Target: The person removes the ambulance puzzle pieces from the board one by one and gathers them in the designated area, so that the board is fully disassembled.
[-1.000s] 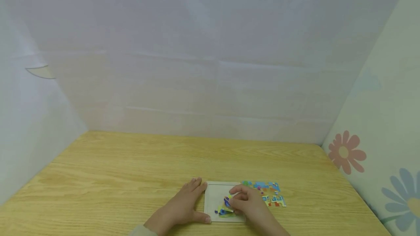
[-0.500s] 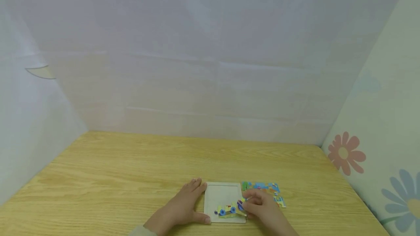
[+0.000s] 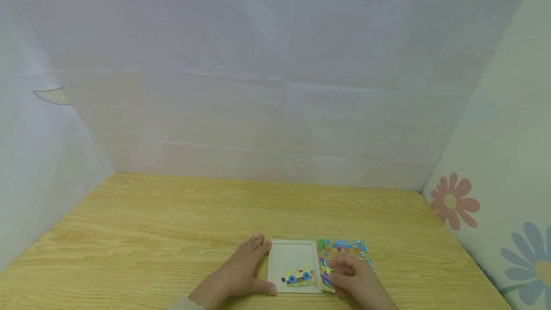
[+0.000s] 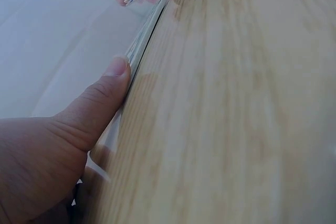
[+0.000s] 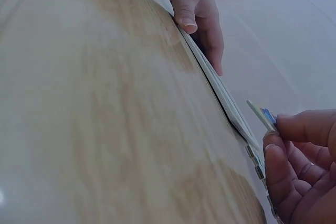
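Observation:
My left hand (image 3: 245, 267) lies with fingers spread along the left edge of a pale puzzle tray (image 3: 292, 253). Its thumb (image 4: 102, 93) touches the near edge. In the lower part of the tray lie joined puzzle pieces (image 3: 297, 277) showing a yellow vehicle with blue wheels. My right hand (image 3: 355, 276) pinches one colourful puzzle piece (image 3: 325, 274) between thumb and fingers, just past the tray's right edge. In the right wrist view this puzzle piece (image 5: 261, 116) is tilted and held above the surface. Part of it is hidden by the fingers.
Several other puzzle pieces (image 3: 342, 244) lie right of the tray, partly covered by my right hand. The wooden table (image 3: 172, 224) reaches back to a pale sheet wall (image 3: 275, 109). A flower-printed side wall (image 3: 495, 181) stands at the right.
My right hand has moved right with the pinched puzzle piece, from over the tray to just beyond its right edge. The vehicle pieces in the tray are now uncovered. My left hand has stayed put.

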A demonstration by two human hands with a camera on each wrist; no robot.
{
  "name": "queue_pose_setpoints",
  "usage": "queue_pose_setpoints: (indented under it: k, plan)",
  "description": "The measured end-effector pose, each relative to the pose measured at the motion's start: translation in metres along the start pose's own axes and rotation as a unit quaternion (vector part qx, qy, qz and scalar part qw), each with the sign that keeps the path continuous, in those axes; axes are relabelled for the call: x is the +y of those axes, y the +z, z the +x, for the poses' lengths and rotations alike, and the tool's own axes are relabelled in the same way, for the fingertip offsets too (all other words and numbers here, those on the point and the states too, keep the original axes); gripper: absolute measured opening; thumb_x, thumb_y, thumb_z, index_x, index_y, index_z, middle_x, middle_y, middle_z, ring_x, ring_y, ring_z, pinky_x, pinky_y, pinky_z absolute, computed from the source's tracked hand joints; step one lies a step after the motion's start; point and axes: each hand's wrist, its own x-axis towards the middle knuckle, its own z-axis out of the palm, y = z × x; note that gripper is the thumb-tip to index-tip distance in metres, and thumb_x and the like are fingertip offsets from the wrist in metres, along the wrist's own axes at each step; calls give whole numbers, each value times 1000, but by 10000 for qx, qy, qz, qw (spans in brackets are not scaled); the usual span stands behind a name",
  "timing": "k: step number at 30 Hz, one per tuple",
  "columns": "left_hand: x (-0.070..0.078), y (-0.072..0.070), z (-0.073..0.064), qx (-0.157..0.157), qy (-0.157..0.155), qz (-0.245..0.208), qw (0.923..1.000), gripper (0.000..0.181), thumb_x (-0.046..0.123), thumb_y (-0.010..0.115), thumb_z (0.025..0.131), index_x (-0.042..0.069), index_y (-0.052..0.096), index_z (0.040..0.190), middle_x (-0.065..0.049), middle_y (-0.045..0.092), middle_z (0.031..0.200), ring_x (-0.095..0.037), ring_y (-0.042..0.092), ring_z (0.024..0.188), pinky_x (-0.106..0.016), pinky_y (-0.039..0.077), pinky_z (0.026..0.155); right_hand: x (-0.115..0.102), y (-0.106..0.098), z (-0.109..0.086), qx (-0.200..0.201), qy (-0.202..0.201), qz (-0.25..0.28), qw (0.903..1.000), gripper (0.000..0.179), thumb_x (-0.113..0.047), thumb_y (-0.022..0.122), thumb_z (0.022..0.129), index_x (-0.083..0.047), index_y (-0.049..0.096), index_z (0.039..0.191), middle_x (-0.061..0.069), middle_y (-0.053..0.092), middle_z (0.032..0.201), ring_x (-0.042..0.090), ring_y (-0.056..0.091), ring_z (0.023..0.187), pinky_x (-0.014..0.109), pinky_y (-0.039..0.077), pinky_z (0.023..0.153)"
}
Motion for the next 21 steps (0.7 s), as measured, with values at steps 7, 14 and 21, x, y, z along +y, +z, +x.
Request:
queue_pose_setpoints:
  k: [7, 14, 21]
  plan:
    - [-2, 2, 1, 5, 10, 21, 10000, 105, 65, 68, 64, 3, 35, 142, -21, 23, 150, -40, 18, 138, -55, 17, 111, 4, -3, -3, 42, 125, -171, 9998, 34, -14, 67, 83, 7, 58, 107, 2, 60, 81, 14, 56, 68, 26, 54, 59]
    - [-2, 1, 1, -22, -25, 17, 10000, 105, 65, 67, 64, 4, 34, 142, -21, 23, 150, -39, 17, 139, -54, 16, 112, 4, -4, -5, 12, 229, -318, 9992, 32, -13, 66, 83, 8, 59, 107, 2, 61, 81, 14, 56, 67, 24, 53, 58]
    - [-2, 1, 1, -40, -10, -20, 10000, 105, 65, 67, 64, 3, 34, 142, -21, 22, 150, -39, 17, 139, -55, 16, 112, 2, -1, -3, 130, -87, -1000, 9949, 26, -13, 66, 82, 5, 62, 101, 1, 61, 77, 12, 55, 67, 22, 52, 57]
